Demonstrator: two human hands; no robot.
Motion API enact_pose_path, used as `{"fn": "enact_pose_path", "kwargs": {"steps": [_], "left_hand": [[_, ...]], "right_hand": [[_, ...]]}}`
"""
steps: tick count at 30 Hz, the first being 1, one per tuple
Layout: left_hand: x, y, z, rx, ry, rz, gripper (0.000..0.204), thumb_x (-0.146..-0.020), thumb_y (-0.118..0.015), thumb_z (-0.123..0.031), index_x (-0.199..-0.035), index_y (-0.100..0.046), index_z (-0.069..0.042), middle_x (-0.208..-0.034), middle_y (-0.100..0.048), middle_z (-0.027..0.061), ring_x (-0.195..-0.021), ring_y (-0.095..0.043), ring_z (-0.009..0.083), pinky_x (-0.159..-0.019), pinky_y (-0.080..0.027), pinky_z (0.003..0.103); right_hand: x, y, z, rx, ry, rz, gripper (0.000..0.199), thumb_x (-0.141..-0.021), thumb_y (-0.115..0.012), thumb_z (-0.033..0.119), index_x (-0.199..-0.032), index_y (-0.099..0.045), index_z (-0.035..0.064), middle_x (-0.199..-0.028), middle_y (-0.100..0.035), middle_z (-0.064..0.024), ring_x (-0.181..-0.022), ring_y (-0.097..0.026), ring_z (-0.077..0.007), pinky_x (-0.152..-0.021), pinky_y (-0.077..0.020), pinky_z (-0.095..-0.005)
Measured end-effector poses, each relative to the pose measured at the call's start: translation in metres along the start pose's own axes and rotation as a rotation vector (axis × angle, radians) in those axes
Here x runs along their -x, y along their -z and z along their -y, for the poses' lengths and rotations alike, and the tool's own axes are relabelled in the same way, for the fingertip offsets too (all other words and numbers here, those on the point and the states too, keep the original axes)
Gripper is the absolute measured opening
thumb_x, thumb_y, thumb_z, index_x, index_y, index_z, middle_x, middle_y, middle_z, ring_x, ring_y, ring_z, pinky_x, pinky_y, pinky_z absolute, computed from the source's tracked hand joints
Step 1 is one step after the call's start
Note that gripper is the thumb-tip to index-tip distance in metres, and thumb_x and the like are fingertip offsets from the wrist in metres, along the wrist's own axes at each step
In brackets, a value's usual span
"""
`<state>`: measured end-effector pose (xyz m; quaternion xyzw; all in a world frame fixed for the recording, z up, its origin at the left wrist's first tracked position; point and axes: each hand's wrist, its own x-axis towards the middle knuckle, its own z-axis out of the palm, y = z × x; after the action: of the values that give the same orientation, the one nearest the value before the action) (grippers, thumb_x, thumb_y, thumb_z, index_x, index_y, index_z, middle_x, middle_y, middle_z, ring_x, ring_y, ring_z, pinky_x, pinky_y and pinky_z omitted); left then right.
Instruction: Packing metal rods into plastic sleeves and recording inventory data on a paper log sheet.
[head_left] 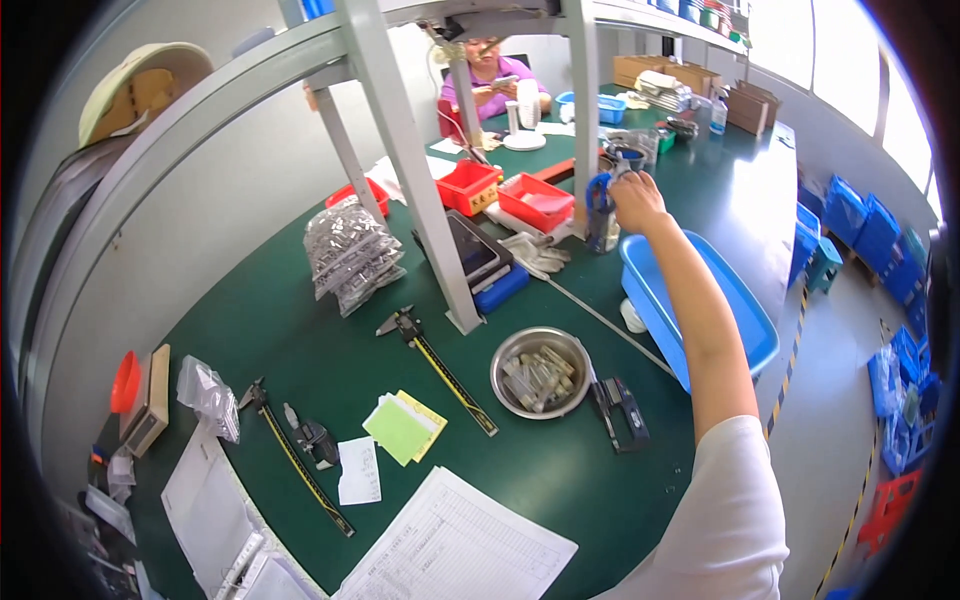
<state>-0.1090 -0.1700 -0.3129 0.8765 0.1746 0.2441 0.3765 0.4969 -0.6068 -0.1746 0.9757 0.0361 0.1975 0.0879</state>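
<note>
We see the right hand (636, 200) reaching far across the worktop (300, 340), its grip closing around a small dark cup (628, 157) just above the fingers; the blue tray (700, 300) lies below.

Green worktable (300, 340), grey shelf frame (400, 150), bright windows (845, 50), grey floor (815, 440)
</note>
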Motion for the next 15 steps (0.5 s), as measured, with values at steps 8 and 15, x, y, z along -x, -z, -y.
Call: {"fn": "enact_pose_path", "kwargs": {"steps": [8,15], "left_hand": [[0.018,-0.003,-0.021,0.043,-0.027,-0.034,0.059,-0.087,-0.053,-0.029,-0.131,-0.034,0.006,-0.128,-0.038,0.0293,-0.115,-0.044,0.0374,-0.095,-0.04,0.046],[-0.022,-0.019,-0.044,0.507,0.592,-0.304,0.055,-0.075,-0.051,0.001,-0.129,-0.037,0.007,-0.118,-0.053,0.0163,-0.104,-0.054,0.0221,-0.09,-0.042,0.033]], "right_hand": [[-0.017,-0.023,-0.006,0.449,0.302,-0.113,0.013,-0.065,-0.064,0.013,-0.077,-0.07,0.0131,-0.095,-0.062,-0.0062,-0.107,-0.051,-0.0216,-0.106,-0.0263,-0.04],[-0.036,-0.016,-0.031,0.502,0.249,-0.338,0.017,-0.078,-0.051,0.011,-0.09,-0.061,0.0042,-0.093,-0.059,-0.012,-0.094,-0.055,-0.0263,-0.082,-0.0438,-0.0369]]}}
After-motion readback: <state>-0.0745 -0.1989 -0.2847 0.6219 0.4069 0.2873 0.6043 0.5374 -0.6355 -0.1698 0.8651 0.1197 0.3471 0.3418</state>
